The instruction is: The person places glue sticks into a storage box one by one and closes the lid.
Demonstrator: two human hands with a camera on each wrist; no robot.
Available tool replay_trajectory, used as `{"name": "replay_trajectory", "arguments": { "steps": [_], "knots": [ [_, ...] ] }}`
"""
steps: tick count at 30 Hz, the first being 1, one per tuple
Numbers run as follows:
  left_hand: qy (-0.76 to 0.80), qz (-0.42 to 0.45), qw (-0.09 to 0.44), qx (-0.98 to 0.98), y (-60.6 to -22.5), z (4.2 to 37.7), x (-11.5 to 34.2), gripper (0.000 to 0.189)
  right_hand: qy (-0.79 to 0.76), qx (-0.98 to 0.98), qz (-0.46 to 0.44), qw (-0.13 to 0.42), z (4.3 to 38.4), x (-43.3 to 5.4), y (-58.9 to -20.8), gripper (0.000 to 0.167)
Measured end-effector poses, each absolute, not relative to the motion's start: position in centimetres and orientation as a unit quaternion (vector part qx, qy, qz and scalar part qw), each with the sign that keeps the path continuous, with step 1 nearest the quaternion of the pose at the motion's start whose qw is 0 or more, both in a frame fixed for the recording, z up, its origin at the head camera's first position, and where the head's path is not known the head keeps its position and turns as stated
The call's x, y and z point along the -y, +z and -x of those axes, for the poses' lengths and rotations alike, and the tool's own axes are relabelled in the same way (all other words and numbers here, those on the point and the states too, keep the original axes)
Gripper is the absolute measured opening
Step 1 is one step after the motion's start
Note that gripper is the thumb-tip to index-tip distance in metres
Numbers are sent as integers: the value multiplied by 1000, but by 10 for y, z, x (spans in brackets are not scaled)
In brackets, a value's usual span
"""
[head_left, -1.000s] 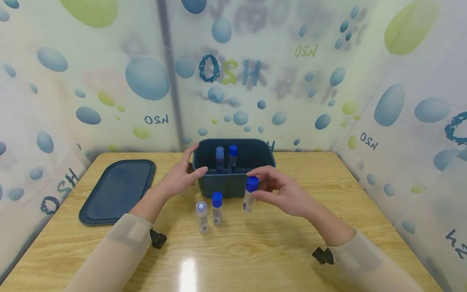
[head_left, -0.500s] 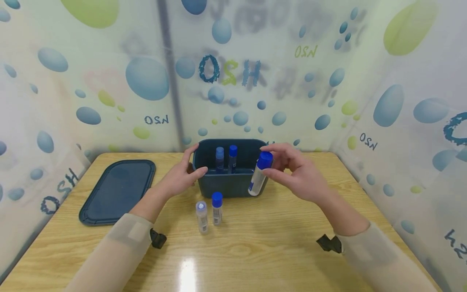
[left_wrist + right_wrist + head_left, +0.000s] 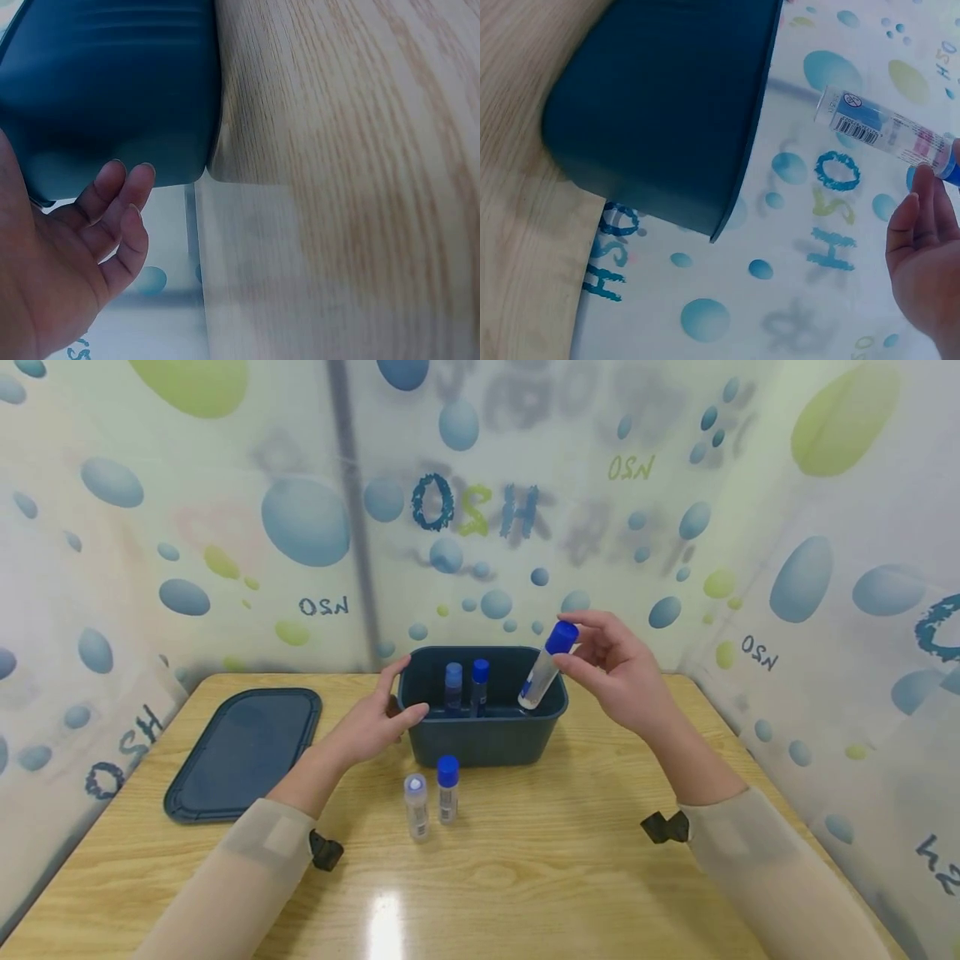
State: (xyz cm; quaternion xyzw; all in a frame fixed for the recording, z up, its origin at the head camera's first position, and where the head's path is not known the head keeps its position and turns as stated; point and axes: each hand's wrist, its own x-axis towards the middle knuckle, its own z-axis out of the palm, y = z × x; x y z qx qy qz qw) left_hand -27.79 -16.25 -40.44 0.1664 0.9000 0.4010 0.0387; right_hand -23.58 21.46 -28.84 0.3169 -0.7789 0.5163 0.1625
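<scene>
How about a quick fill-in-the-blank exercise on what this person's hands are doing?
1. The right hand holds a tube whose cap is the colour ____.
2. The left hand holds the bin at its end, and ____ other tubes show inside.
3. A flat lid lies on the table, to the person's ____ of the bin.

Missing words: blue; two; left

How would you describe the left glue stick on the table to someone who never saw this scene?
On the wooden table, find the open dark blue bin. In front of it, the left glue stick stands beside the right glue stick. The left one has a pale, translucent top, while its neighbour has a bright blue cap.
</scene>
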Motion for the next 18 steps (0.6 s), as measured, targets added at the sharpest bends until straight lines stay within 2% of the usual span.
{"name": "replay_trajectory", "arguments": {
  "steps": [18],
  "knots": [
    [403,-170,38,-898,-407,279,164,97,473,848,-212,108,290,-212,-323,47]
  ]
}}
